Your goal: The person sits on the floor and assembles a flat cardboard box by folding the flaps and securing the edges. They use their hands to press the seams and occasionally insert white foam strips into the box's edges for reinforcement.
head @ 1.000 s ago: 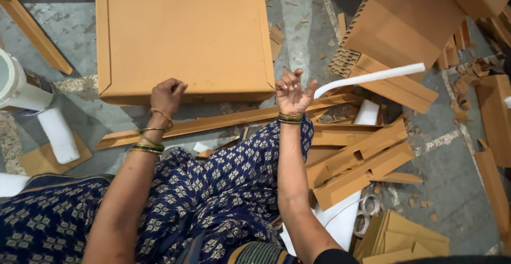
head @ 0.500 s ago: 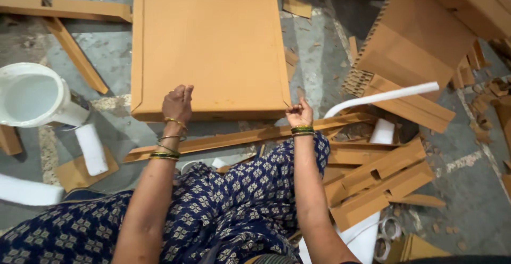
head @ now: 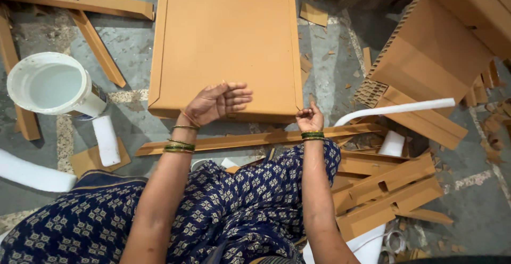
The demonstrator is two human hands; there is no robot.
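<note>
A large flat brown cardboard panel [head: 229, 35] lies on the grey floor in front of me. My left hand [head: 215, 103] hovers palm-up over its near edge, fingers loosely curled, holding nothing. My right hand [head: 310, 119] is at the panel's near right corner with fingers closed; whether it grips the corner I cannot tell. A long cardboard strip [head: 255, 140] lies across the floor just below both hands, over my patterned blue lap [head: 223, 205].
A white bucket [head: 50, 85] stands at the left beside a white foam piece [head: 106, 140]. Cardboard strips [head: 80, 5] lie at top left. Stacked corrugated boxes [head: 442, 45], a white foam strip [head: 396, 109] and cut cardboard pieces [head: 388, 189] crowd the right.
The view has shifted so the panel and bucket sit lower and more central. My left hand turned palm-up over the panel's near edge; my right hand dropped to the panel's corner.
</note>
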